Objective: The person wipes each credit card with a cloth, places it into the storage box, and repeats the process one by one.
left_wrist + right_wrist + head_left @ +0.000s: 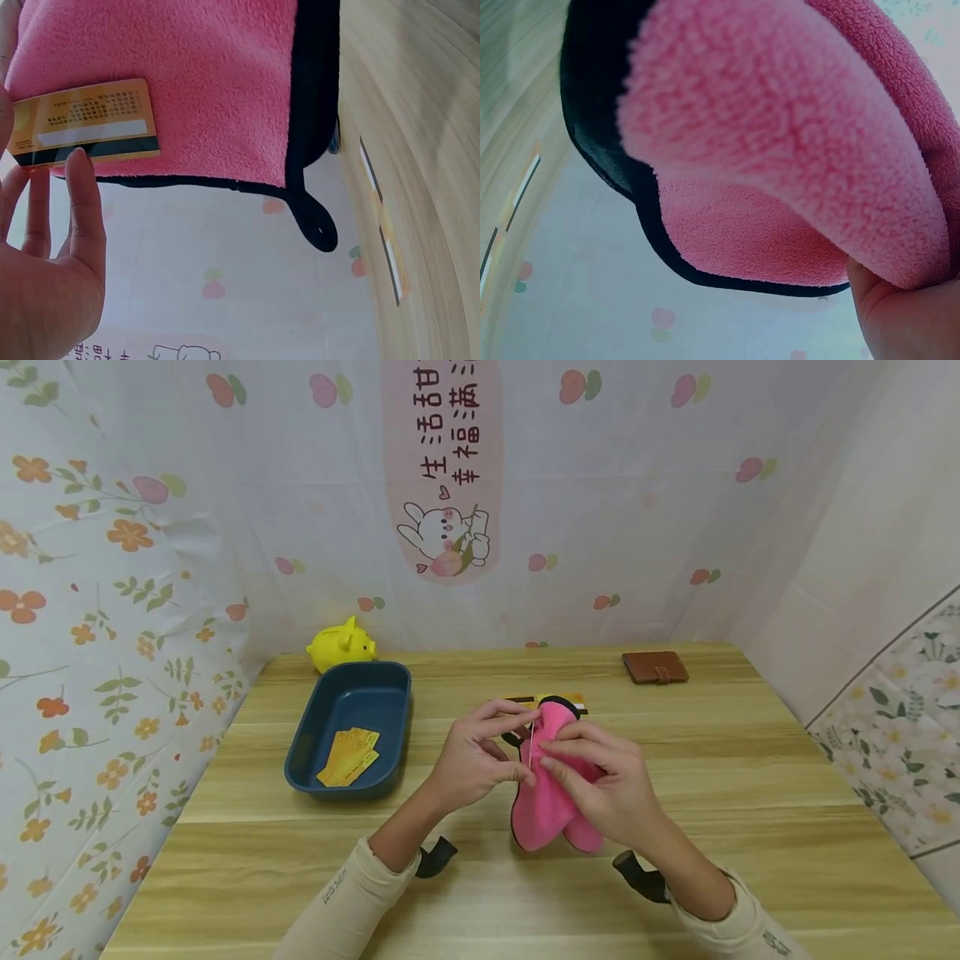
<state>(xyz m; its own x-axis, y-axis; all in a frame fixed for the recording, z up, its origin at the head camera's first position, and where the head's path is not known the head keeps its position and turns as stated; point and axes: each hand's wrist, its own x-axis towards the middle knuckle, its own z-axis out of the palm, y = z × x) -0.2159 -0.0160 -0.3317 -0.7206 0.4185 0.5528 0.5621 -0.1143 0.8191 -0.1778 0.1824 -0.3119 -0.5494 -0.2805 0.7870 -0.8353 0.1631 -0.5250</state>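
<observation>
Between its thumb and fingers my left hand [476, 760] holds a gold bank card [90, 116] by its edges. In the left wrist view the card's back shows a black stripe and a white strip. A pink fleecy towel [551, 814] with black edging and a small corner loop hangs in folds from my right hand [611, 777], which pinches it right beside the card. The towel lies against or close behind the card. In the right wrist view the towel's fold [780, 127] covers most of the right hand and hides the card.
A dark blue tray [375, 706] with several gold cards [348, 760] in it stands on the left. Behind it is a yellow piggy bank [341, 647]. A brown wallet [654, 667] lies at the back right. More cards [577, 700] lie on the wooden table behind the towel.
</observation>
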